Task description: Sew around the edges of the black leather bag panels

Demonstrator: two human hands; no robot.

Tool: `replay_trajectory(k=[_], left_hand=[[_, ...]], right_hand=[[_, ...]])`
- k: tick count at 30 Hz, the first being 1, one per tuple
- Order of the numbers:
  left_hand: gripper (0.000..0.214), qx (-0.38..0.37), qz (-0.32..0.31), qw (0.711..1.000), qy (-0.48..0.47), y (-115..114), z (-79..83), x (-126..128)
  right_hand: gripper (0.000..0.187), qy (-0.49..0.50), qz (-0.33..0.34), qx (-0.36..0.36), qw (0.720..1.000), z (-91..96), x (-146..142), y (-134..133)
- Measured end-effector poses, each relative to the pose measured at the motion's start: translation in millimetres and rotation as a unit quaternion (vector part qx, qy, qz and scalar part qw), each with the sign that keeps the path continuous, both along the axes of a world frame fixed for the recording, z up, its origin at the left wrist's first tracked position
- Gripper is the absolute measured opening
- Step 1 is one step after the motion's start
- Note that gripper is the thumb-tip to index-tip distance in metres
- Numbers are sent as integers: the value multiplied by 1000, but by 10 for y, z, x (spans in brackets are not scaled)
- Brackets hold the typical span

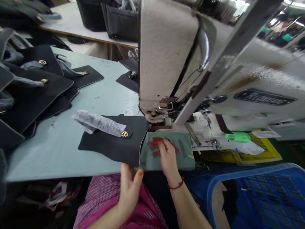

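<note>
And there was the left hand (130, 187), down at the table's near edge, closed on the near corner of the black panel (111, 146): thumb up on top, fingers tucked out of sight beneath. The panel lay flat on the pale blue table (59, 149), its right edge running under the sewing machine (166, 63), right at the needle area. A gold clasp (124, 134) sat on it, with a crumpled strip of clear plastic wrap (97, 122) trailing off to the left.

The right hand (166, 156) rested on the grey-green plate (186, 162) in front of the machine, fingers loosely spread and flat, gripping nothing. Red-handled snips (175, 147) lay just beside its knuckles (touching or not, I could not tell). A red cord bracelet (176, 186) circled that wrist.

Off left, a stack of black panels (35, 89) was piled up; lower right, a blue crate (257, 197), and behind it a yellow tray (269, 154).
</note>
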State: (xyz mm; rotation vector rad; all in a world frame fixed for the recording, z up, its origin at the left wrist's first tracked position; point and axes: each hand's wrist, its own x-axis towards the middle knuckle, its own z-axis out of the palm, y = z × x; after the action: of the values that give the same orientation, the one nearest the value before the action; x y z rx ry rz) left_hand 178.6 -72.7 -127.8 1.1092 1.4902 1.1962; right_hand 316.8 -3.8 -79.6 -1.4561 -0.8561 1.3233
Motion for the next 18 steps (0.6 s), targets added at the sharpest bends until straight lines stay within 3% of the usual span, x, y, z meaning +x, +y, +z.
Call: replay_trajectory(k=[2,3,5,7,10,13,15,18], left_hand=[[49,64,46,994,70,-157,-71,-515],[47,102,46,986,120,-124,-71,-778],[47,166,-46,946,275,162,-8,-1221],[53,219,-160,880,390,647,102,-1466],[69,280,-327,797,424,1408,259,-1471],[92,328,-424,730,423,1883,377,-1286],[98,338,-450,706,431,1984,459,-1175],[97,328,-443,691,467,1893,615,-1072]], right_hand=[[46,-5,26,18,1000,157,-35,116],[48,-11,45,27,999,225,-73,175],[52,-45,70,53,995,318,-180,280],[55,-103,71,81,989,352,-299,348],[53,-163,42,103,980,319,-432,364],[50,-176,25,110,978,250,-465,323],[50,-173,26,111,978,213,-435,296],[51,-173,36,117,977,198,-344,280]])
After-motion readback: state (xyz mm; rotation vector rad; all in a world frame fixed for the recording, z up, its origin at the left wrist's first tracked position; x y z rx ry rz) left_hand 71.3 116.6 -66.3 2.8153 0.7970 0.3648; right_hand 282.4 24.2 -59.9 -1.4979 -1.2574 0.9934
